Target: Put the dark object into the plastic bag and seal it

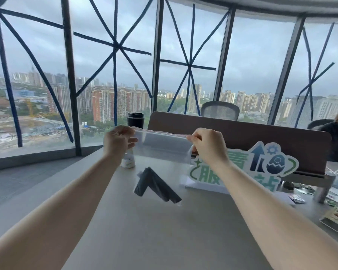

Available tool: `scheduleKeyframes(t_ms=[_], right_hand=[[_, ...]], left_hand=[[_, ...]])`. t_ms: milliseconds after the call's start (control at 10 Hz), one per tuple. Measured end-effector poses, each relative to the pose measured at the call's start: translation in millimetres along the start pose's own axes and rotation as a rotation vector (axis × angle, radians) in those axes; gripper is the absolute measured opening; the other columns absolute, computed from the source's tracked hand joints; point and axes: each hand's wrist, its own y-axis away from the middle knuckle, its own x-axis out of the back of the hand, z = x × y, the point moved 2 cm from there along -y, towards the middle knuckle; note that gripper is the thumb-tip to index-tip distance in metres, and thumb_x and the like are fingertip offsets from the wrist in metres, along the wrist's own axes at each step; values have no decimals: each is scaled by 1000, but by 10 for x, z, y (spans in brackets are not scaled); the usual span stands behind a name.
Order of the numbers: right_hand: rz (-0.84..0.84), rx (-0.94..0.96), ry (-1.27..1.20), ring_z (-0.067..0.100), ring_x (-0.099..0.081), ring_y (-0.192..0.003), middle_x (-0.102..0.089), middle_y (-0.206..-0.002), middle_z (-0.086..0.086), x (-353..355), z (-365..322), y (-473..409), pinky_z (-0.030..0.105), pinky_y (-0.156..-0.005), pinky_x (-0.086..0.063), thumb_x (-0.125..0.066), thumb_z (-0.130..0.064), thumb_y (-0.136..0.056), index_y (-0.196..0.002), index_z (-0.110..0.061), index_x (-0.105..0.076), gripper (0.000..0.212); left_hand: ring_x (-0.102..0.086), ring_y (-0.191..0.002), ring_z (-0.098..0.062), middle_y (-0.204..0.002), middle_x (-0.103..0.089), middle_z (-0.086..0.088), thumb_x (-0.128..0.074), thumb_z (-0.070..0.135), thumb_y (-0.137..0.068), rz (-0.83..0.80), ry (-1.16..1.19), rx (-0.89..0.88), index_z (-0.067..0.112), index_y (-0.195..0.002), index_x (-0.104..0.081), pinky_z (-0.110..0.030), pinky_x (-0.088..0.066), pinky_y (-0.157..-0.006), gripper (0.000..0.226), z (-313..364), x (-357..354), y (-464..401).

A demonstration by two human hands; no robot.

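Left hand (119, 140) and right hand (208, 142) are pinching the plastic bag (161, 149) strip ends, fingers closed; dark object (156, 185) is hanging inside below the strip (press along it evenly).

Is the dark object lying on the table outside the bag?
No: the dark object hangs inside the clear plastic bag, held up by the left hand and right hand.

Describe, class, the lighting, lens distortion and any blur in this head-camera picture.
Head view: flat, overcast daylight from the windows, no hard shadows on the table; the wide lens bows the window frames; the clear plastic bag reads faint and slightly smeared between left hand and right hand; the dark object inside stays distinct.
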Motion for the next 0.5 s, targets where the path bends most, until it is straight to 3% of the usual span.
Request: scheduleKeyframes(t_ms=[200, 300, 400, 500], right_hand=[[-194, -24, -31, 2, -60, -54, -65, -55, -6, -838, 91, 435, 31, -57, -48, -67, -25, -86, -66, -8, -67, 26], [-373, -104, -34, 21, -62, -65, -73, -69, 6, -1123, 195, 843, 30, -59, -44, -68, -28, -85, -68, -10, -70, 25], [-508, -179, -86, 12, -54, -60, -70, -68, -2, -1165, 197, 1161, 28, -62, -43, -70, -33, -83, -72, -14, -73, 22], [-516, -219, -122, -2, -47, -51, -71, -77, -9, -866, 213, 1362, 26, -65, -46, -65, -38, -87, -93, -22, -75, 20]], left_hand=[[-64, -76, -29, -81, -64, -16, -57, -6, -84, 56, -34, 81, 9, -73, -65, -25, -58, -69, 20, -813, 584, -104], [-61, -79, -32, -87, -62, -21, -57, -5, -85, 54, -83, 163, 1, -80, -63, -12, -55, -60, 10, -1249, 814, 195], [-65, -71, -23, -73, -62, -15, -58, -2, -86, 28, -126, 232, -6, -86, -64, -10, -53, -56, 8, -1509, 981, 444], [-65, -59, -11, -74, -64, -11, -58, 2, -87, 49, -176, 244, -9, -102, -64, -10, -53, -55, 20, -1502, 1163, 772]])
